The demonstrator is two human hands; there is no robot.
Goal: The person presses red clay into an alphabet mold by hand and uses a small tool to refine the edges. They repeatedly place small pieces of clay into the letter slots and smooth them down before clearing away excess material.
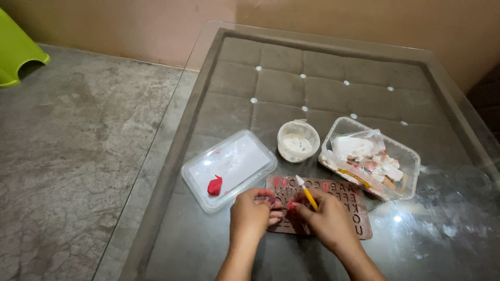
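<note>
Our right hand (325,218) pinches a slim yellow tool (307,193) with a white tip; its long axis leans up and away to the left, the tip standing above the top edge of the brown letter mould (359,218). Our left hand (250,213) has its fingers curled together, fingertips pressed down on the mould's left part, touching it just beside the right hand; whether it grips a bit of clay we cannot tell. The mould lies flat under both hands, its long side running left to right, a few cavities filled red. Beyond, we count one flat clear lid (229,169) bearing one red clay lump (214,185) on the left, nearer the left hand, one small round white tub (298,140), and one clear box (411,166) of pale pieces on the glass table (442,234).
</note>
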